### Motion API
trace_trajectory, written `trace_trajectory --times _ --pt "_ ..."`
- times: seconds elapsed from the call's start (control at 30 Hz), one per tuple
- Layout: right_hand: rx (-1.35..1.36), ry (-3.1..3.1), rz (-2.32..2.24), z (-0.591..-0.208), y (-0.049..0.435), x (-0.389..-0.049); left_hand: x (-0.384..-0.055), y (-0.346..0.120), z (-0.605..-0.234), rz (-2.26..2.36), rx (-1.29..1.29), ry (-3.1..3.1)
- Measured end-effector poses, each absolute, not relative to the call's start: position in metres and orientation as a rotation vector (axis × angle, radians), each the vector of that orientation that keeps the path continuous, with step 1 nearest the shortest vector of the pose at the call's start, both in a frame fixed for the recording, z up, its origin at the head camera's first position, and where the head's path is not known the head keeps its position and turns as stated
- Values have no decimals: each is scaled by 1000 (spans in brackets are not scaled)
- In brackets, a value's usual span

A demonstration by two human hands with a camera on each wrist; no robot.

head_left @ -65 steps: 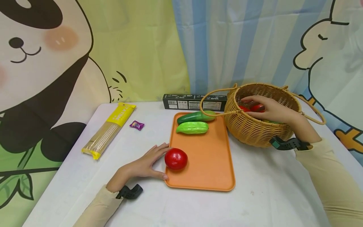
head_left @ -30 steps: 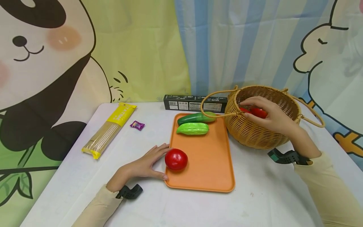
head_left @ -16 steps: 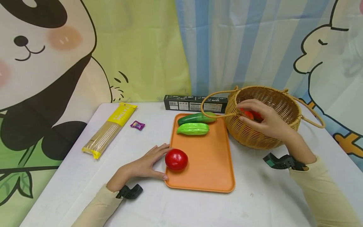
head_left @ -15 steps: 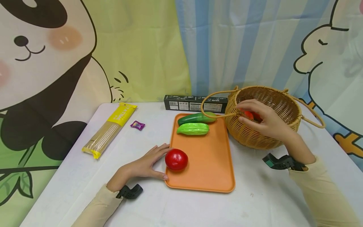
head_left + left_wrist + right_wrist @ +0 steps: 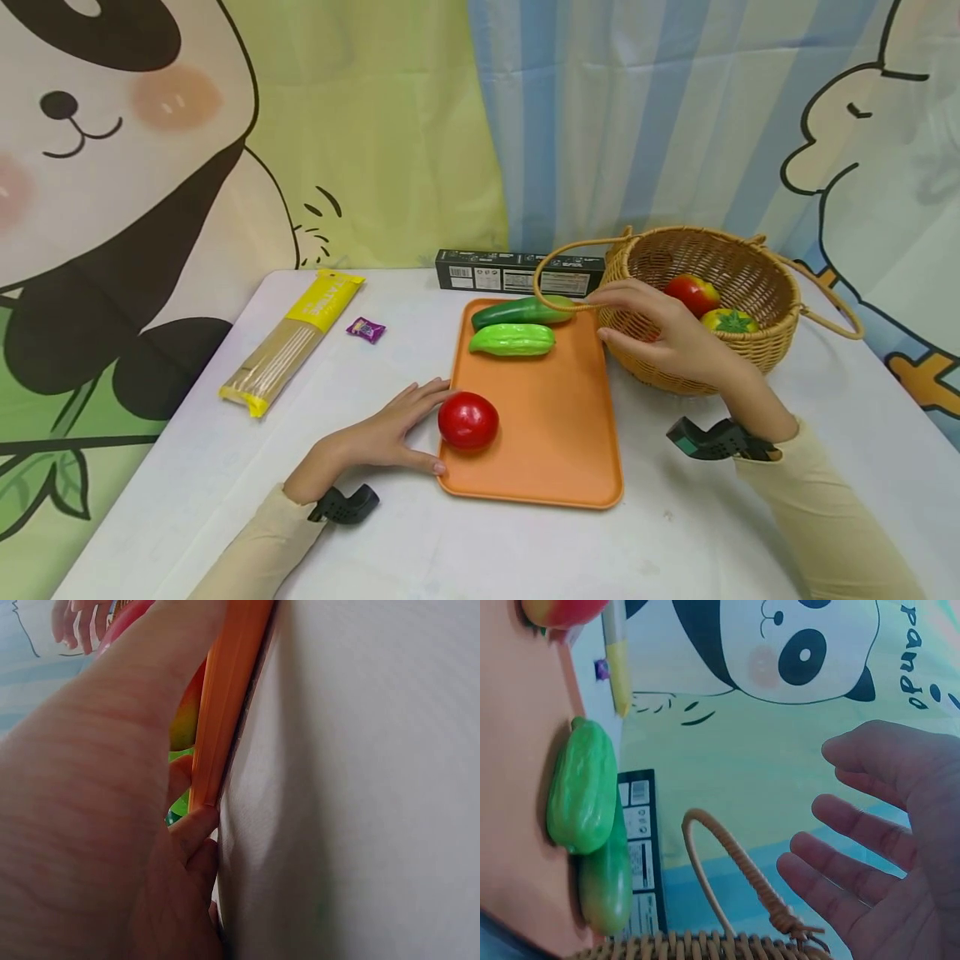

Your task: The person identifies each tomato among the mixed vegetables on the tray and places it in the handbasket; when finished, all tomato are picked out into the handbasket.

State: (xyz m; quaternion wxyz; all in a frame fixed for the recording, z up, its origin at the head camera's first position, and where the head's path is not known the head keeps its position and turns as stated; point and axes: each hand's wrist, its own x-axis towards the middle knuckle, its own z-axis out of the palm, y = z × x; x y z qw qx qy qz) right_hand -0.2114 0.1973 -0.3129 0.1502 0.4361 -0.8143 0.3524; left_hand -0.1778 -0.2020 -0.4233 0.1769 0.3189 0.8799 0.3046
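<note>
My left hand [image 5: 382, 429] rests at the left edge of the orange tray [image 5: 551, 450], fingers spread and touching the rim. Beside its fingertips a glossy red round fruit [image 5: 468, 421] sits on the tray; the left wrist view hints at yellow-green on its side. My right hand [image 5: 667, 333] hangs over the near left rim of the wicker basket [image 5: 652, 371]. Its fingers are relaxed and hold nothing in the right wrist view [image 5: 885, 847]. Inside the basket lie a red-yellow fruit [image 5: 692, 293] and a yellowish one with a green leafy top [image 5: 729, 321]; more red shows behind the hand.
A ridged light-green vegetable [image 5: 512, 339] and a dark-green cucumber-like one [image 5: 517, 312] lie at the tray's far end. Behind stands a black box [image 5: 521, 273]. A yellow noodle packet [image 5: 292, 342] and a purple wrapped sweet [image 5: 366, 330] lie left. The basket's handle [image 5: 542, 271] overhangs the tray.
My right hand has moved left and nearer from inside the basket to its left rim, uncovering the fruits there. My left hand and the tray have stayed put.
</note>
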Motion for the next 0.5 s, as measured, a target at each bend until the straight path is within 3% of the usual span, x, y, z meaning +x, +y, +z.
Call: trace_trajectory --times 0.5 --pt "1417 -2299 1160 -316 151 -217 -178 -203 -423 860 911 2484"
